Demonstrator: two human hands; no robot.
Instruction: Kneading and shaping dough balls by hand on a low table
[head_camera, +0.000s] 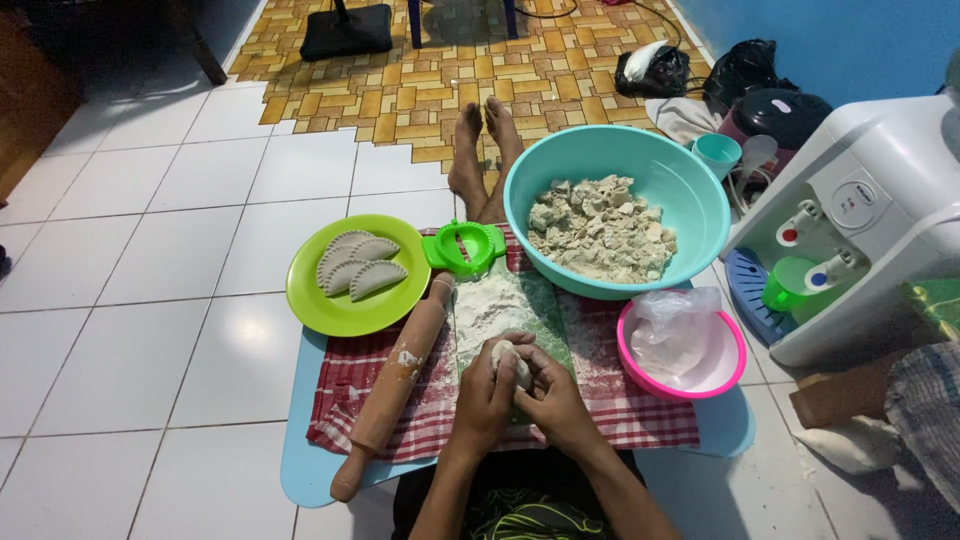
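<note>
Here the left hand (487, 385) and right hand (548, 392) are both curled closed around a small pale lump of dough (510, 360) above the floured green mat (505, 305) (wooden rolling pin (395, 385) at nine o'clock), and over-squeezing could, I judge, crack it.

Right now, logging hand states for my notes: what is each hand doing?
Left hand: closed around the dough ball.
Right hand: closed on the same dough ball, cupping it from the other side.
</note>
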